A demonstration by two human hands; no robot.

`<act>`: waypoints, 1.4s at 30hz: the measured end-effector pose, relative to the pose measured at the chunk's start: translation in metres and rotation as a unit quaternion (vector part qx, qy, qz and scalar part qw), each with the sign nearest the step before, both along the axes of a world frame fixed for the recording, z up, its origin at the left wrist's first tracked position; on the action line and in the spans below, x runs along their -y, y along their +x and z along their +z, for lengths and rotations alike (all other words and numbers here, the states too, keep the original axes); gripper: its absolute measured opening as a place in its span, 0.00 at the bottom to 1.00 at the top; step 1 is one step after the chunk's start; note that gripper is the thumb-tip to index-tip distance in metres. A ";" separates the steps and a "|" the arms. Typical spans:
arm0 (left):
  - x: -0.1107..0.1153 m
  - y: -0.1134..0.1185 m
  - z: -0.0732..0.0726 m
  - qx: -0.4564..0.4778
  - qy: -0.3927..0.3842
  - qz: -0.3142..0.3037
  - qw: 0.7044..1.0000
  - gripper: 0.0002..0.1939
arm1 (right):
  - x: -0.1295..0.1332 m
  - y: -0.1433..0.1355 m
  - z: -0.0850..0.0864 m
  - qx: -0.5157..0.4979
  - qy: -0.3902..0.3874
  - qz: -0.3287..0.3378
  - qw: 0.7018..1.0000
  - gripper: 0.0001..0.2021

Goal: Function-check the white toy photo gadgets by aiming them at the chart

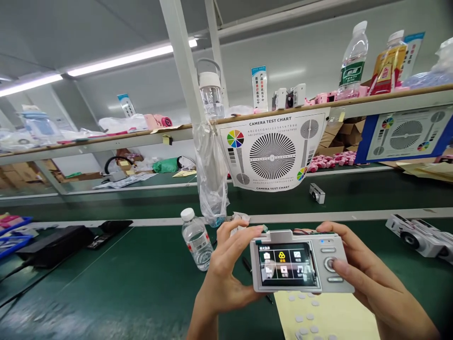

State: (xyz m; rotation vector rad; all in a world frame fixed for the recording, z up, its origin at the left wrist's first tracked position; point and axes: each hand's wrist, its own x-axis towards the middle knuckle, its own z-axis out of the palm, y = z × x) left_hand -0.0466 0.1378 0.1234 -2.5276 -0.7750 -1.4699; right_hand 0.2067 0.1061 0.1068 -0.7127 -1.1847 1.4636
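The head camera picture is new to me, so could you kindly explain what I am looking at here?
It is one view from a camera worn on a person's head, looking forward and down at a green workbench. No machine is at work, only two bare hands. The left hand and right hand together hold a small silver camera with its screen lit on a menu; the right thumb rests on the round button. Beneath lies a yellow sheet of grey dots. A water bottle stands to the left, more cameras lie to the right, and a camera test chart hangs from the shelf.
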 end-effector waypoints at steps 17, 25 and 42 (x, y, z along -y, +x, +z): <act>0.006 0.003 -0.001 -0.035 0.061 0.072 0.995 0.32 | 0.000 -0.016 0.003 0.032 0.064 -0.077 0.994 0.19; 0.005 0.004 -0.001 -0.023 0.068 0.058 0.996 0.32 | 0.002 -0.016 0.007 0.016 0.051 -0.072 0.996 0.21; 0.004 0.003 0.000 -0.023 0.063 0.058 0.996 0.33 | 0.002 -0.013 0.008 0.007 0.038 -0.028 0.999 0.21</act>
